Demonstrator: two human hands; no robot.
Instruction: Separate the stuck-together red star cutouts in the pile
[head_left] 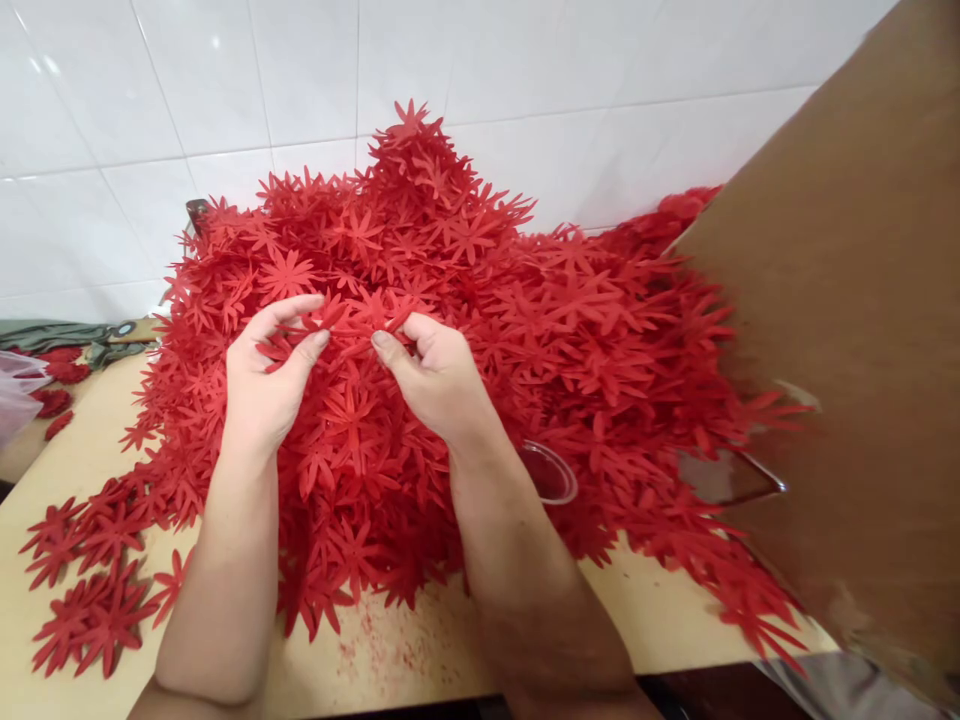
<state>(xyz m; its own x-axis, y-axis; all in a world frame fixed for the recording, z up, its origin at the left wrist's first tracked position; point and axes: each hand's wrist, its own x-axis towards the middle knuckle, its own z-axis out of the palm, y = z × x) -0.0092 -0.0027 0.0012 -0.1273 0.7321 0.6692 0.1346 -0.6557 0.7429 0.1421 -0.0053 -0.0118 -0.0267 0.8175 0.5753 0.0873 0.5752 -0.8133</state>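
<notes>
A big heap of red flower-shaped cutouts [480, 330] covers the pale wooden table [420, 650] and rises against the tiled wall. Both my hands are over the middle of the heap. My left hand [270, 375] pinches the left side of a red flower cutout [352, 318] between thumb and fingers. My right hand [431, 370] pinches the same cutout from the right, thumb on top. The two thumbs are a hand's width apart. My forearms reach in from the bottom edge.
A brown cardboard sheet [847, 350] leans in at the right, over the heap's edge. A clear plastic cup rim [551, 475] pokes out beside my right wrist. Loose cutouts [90, 590] lie at the front left. Green fabric [60, 335] lies at the far left.
</notes>
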